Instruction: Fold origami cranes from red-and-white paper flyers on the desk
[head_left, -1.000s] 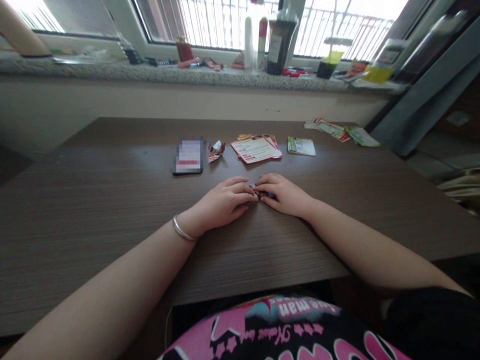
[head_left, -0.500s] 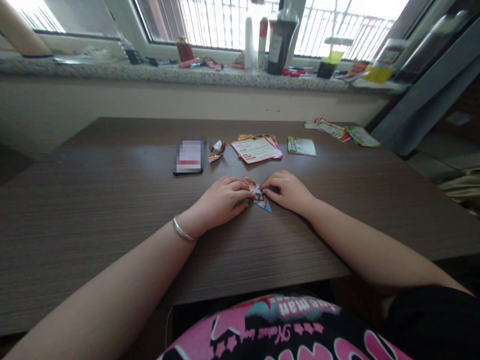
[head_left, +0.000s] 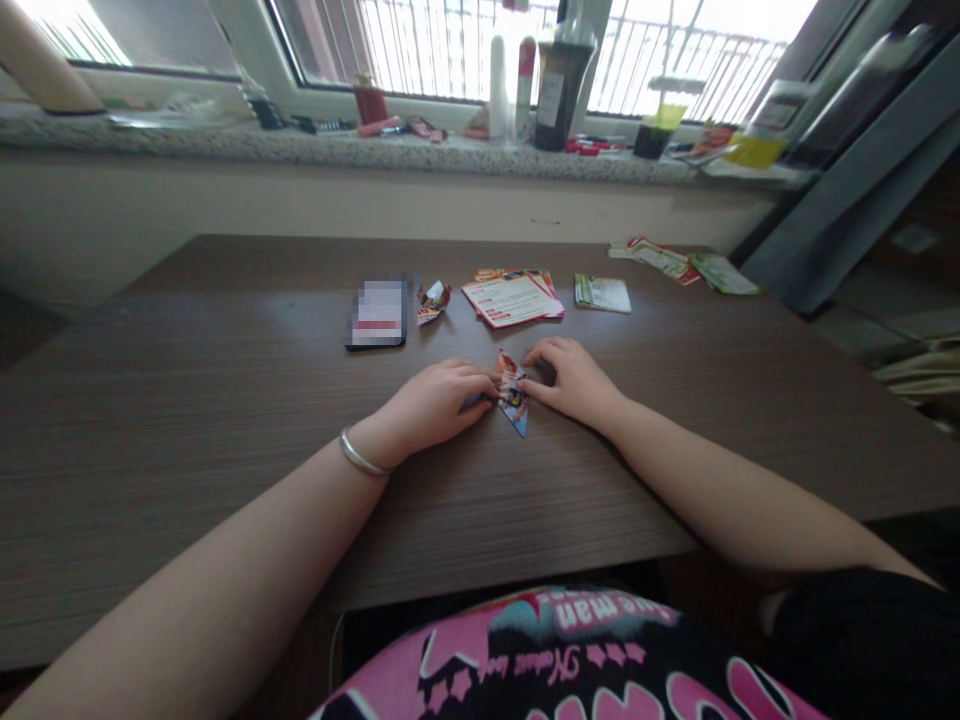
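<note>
A small folded piece of colourful printed paper (head_left: 514, 398) lies on the brown wooden table (head_left: 225, 420), with a blue point toward me. My left hand (head_left: 435, 405), with a silver bangle at the wrist, pinches its left side with curled fingers. On the opposite side, the curled fingers of my right hand (head_left: 574, 380) press the paper's right edge.
Behind my hands lie a dark phone (head_left: 377, 314), a small folded paper figure (head_left: 433, 300), a stack of red-and-white leaflets (head_left: 512, 297), a green leaflet (head_left: 602, 292) and more leaflets (head_left: 686, 263) at the far right. Bottles and clutter line the stone windowsill (head_left: 375, 150).
The folded paper, hidden under my fingers a second ago, now shows between my hands and has turned so its blue point faces me. My hands have drawn slightly apart.
</note>
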